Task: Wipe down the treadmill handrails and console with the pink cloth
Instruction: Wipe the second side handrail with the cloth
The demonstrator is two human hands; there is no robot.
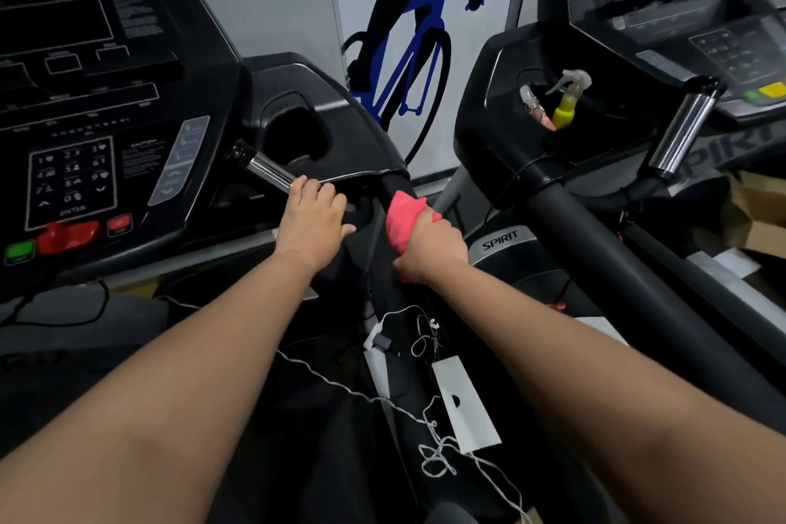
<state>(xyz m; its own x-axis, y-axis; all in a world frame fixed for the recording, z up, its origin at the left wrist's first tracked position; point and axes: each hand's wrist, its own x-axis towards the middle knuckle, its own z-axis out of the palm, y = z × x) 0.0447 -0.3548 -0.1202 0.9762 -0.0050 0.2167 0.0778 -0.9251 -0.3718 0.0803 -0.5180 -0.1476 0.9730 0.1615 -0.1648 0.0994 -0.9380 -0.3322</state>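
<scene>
The right hand (431, 253) is clenched around a crumpled pink cloth (404, 221), pressing it against the black padded handrail (393, 185) of the treadmill, just below where the rail meets the console housing. The left hand (312, 219) sits just beside it, fingers curled over the lower end of a short chrome-sleeved grip bar (266, 166), thumb stretched out. Further left is the black console (127, 55) with its white-numbered keypad (72, 179). In the neighbouring treadmill's cup holder stands a clear spray bottle with a yellow neck (568, 102).
</scene>
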